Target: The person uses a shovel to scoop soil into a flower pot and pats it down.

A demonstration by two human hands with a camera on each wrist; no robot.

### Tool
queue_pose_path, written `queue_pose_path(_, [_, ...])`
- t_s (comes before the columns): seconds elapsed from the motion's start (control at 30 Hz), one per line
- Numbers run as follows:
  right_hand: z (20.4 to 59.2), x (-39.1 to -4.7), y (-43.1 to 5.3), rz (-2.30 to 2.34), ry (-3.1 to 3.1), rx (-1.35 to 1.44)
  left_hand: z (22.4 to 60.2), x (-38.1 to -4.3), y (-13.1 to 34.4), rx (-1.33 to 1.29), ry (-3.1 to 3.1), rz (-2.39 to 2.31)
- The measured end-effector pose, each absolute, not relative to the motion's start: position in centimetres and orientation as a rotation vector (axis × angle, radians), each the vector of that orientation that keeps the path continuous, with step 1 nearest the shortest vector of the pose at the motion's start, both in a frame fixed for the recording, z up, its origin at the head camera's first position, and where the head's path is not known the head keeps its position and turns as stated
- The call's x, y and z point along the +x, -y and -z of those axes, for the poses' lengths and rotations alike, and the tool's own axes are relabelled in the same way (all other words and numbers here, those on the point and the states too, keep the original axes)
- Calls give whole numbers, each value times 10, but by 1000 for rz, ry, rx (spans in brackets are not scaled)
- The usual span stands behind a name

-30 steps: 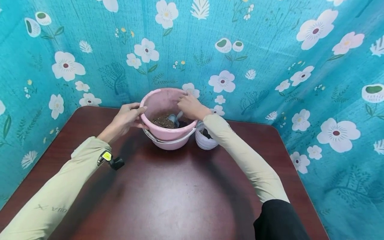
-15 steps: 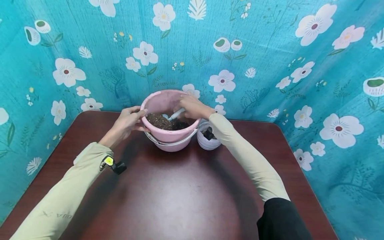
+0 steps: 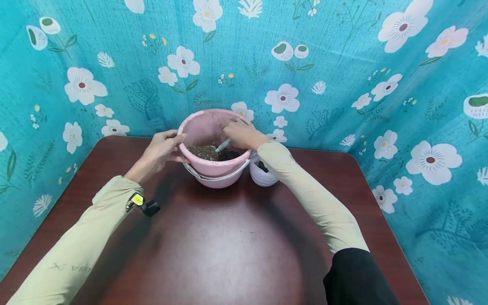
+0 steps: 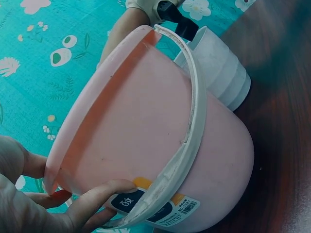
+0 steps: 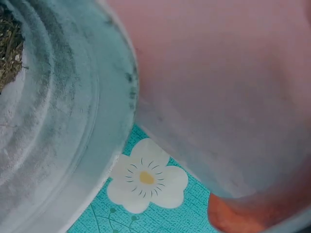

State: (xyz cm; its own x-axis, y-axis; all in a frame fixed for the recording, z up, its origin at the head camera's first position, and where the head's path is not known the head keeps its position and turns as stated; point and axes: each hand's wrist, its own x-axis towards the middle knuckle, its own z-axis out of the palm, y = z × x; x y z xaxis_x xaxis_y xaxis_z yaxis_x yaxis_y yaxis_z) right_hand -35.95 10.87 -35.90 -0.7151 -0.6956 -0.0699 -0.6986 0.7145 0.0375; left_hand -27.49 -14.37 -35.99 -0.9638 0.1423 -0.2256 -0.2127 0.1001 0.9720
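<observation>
Pinching the left rim of a round pink plastic bucket (image 3: 215,170) with the left hand (image 3: 162,148), with the thumb inside and the fingers outside. Curling the right hand (image 3: 242,134) round the handle of a small, long-handled, blue-grey scoop (image 3: 223,145) inside the bucket, and poking its tip into brown, crumbly soil (image 3: 202,152). Seeing a small, round, white, ridged pot (image 3: 263,177) just right of the bucket, with some brown bits (image 5: 9,51) already in it. Probably being partway through digging, not yet lifting a scoopful out. Not being able to tell the amount of digging left.
</observation>
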Motion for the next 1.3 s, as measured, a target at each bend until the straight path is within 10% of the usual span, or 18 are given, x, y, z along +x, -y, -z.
queue_pose_path(1.3, [336, -360, -129, 340, -2716, -1360, 359, -276, 146, -68, -2100, -1975])
